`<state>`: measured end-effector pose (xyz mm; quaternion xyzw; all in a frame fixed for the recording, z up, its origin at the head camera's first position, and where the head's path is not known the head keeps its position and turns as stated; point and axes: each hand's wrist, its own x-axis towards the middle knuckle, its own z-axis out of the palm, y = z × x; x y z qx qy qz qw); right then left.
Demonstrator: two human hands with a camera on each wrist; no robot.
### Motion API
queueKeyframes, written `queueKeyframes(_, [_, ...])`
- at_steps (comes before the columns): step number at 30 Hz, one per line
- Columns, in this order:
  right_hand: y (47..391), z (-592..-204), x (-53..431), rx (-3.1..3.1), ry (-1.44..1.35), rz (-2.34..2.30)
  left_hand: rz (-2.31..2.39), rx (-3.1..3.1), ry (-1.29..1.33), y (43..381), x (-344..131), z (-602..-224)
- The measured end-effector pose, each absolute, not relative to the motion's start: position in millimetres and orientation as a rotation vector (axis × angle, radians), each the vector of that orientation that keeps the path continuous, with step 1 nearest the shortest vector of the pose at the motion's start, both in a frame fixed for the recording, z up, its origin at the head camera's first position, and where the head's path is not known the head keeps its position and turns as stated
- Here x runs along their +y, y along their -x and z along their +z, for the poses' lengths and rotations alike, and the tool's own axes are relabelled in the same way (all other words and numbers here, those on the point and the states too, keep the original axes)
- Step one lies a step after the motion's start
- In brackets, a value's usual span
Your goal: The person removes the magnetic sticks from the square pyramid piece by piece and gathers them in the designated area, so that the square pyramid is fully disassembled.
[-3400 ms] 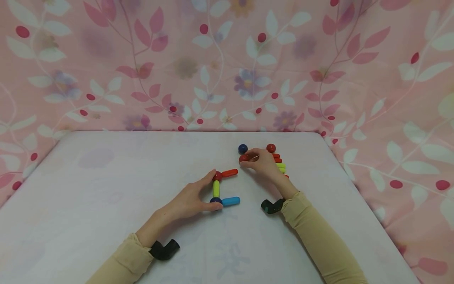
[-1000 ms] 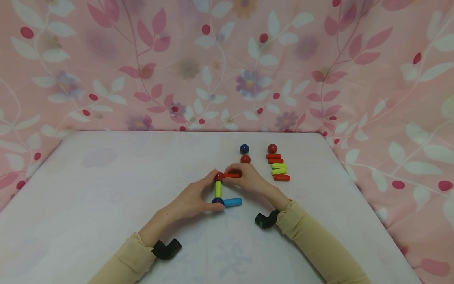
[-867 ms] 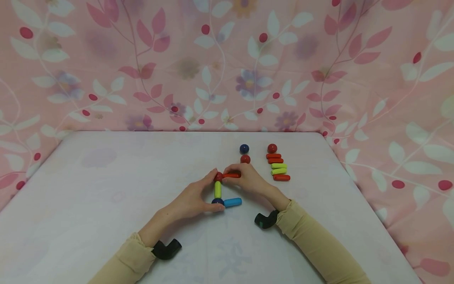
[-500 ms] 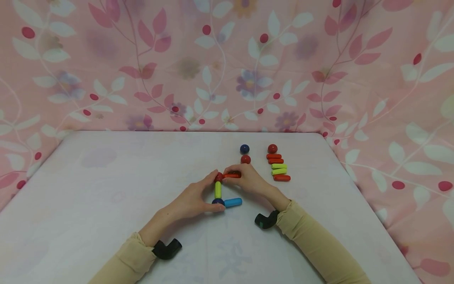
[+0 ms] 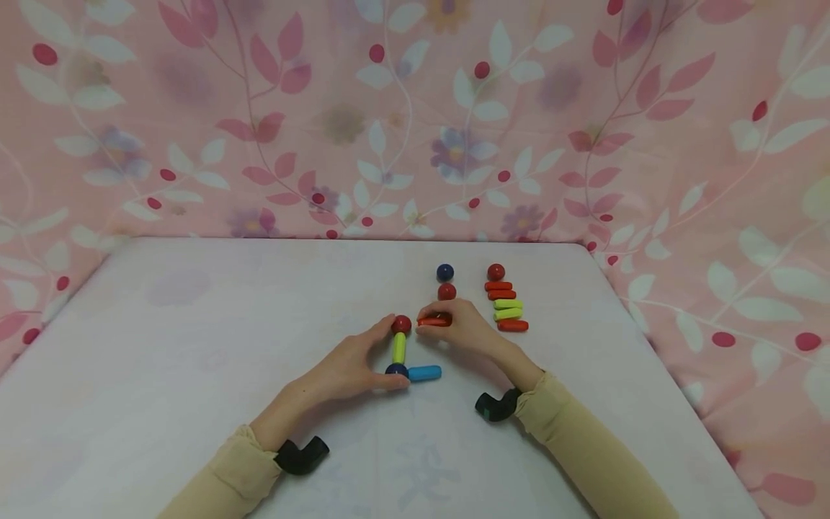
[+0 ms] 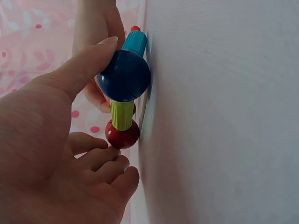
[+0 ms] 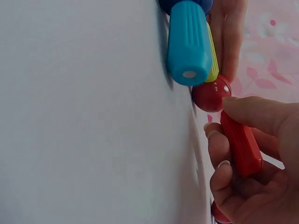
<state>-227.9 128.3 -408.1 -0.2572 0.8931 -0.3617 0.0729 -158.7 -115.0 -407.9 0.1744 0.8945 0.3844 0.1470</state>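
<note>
My left hand spans a joined piece of magnetic rods and balls, thumb on the blue ball and a fingertip at the red ball. A yellow-green rod links these two balls. From the blue ball a light blue rod points right, its metal-dotted end facing the right wrist camera. My right hand pinches a red magnetic rod between thumb and fingers. In the head view a small gap separates that rod from the red ball.
Beyond my right hand lie a loose blue ball and a red ball. Farther right, another red ball heads a column of red rods and yellow-green rods. A floral curtain backs the white table.
My right hand let go of a loose red ball and took hold of the red rod at the joined piece. Just now it has drawn that rod rightward, off the red ball. The left hand stays put.
</note>
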Motion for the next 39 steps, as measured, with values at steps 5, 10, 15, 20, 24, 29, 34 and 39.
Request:
queueKeyframes(5, [221.9,-408.6,143.3,2.704,0.738,-1.086,1.088,2.586,-0.520,158.9,-115.2,-406.3])
queueKeyframes(10, [208.8,-405.5,164.3,2.733,0.626,-1.101,1.081,2.591,-0.527,159.0,-114.7,-406.9])
queueKeyframes(15, [196.1,-406.0,184.9,2.779,0.556,-1.090,1.077,2.595,-0.531,158.6,-115.8,-406.7])
queueKeyframes(20, [191.7,-413.7,203.7,2.798,0.577,-1.115,1.087,2.585,-0.532,158.3,-117.3,-406.3])
queueKeyframes(24, [191.0,-417.6,210.6,2.818,0.629,-1.085,1.098,2.580,-0.536,158.4,-116.9,-407.2])
queueKeyframes(29, [190.5,-415.1,213.2,2.828,0.612,-1.065,1.112,2.573,-0.536,159.1,-116.7,-409.2])
queueKeyframes(34, [190.7,-414.6,218.8,2.827,0.548,-1.076,1.113,2.571,-0.540,159.1,-115.8,-410.2])
queueKeyframes(39, [192.5,-418.1,220.5,2.815,0.549,-1.121,1.110,2.574,-0.534,159.3,-116.2,-409.5])
